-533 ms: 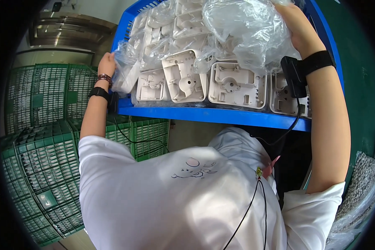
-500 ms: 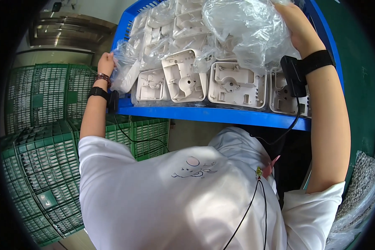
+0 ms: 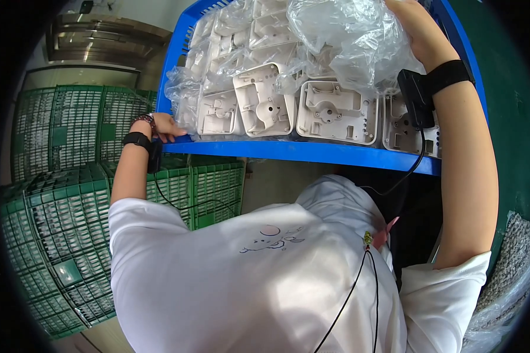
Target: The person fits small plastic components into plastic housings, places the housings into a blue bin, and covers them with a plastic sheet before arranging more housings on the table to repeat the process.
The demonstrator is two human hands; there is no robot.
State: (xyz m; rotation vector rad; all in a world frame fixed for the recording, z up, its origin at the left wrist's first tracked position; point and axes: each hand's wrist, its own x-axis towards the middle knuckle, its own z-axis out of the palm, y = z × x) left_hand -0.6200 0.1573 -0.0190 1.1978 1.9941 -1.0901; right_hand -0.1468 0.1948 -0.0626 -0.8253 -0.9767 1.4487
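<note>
A blue plastic crate [image 3: 312, 152] in front of me holds off-white moulded plastic housings [image 3: 337, 113] in rows, hollow side up along the near row. My left hand [image 3: 166, 127] is at the crate's near left corner, its fingers bent over the rim. Clear plastic bagging [image 3: 359, 44] lies crumpled over the housings at the far right. Against this bagging is my right hand [image 3: 415, 26], reaching over the crate's right side; its fingers are cut off by the upper edge of the picture. One near housing [image 3: 265, 100] sits tilted against its neighbours.
Stacked green mesh crates [image 3: 59, 200] with pale contents stand at the left. A black strapped device [image 3: 417, 99] with a cable is on my right wrist, and another [image 3: 153, 155] on my left. Grey rough material [image 3: 509, 265] under clear plastic lies at the right.
My left hand has let go of the clear plastic at the crate's left side and moved down to the near left corner. My right hand has barely moved.
</note>
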